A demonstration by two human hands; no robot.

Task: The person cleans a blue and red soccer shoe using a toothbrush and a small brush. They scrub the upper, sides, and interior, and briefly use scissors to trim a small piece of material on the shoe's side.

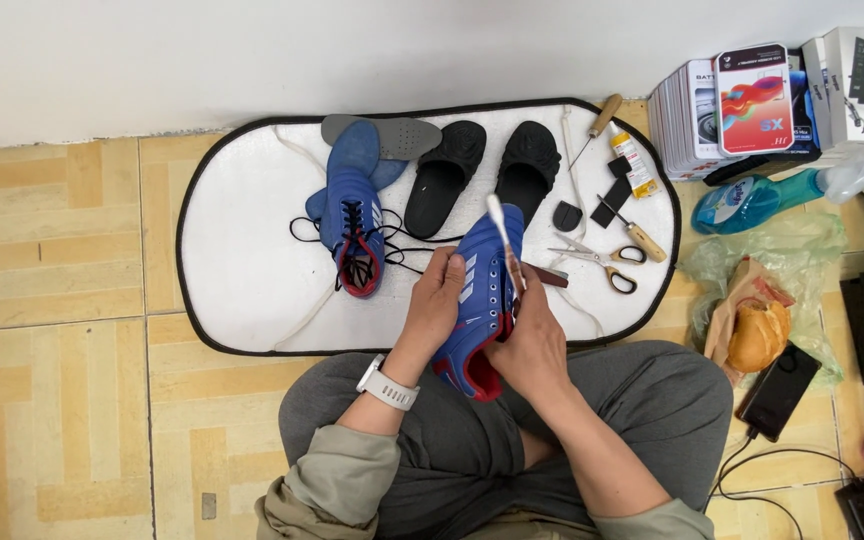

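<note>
Blue sneaker point(480, 300) sat over my lap at the mat's point(242, 200) near edge, my left hand point(435, 300) wrapped closed around its side. My right hand point(530, 345) pinched a thin white-tipped stick point(504, 238) against its laced top, so I judged I was working along the eyelets. Its mate point(354, 225) lay unlaced mid-mat, scissors point(602, 262) toward the right edge. The next stroke called for a steady shoe.

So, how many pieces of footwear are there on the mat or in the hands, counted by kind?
Blue sneakers: 2, one in both hands, one on the white mat
Black slides: 2
Loose insoles: 2, grey, blue
Total: 6
</note>
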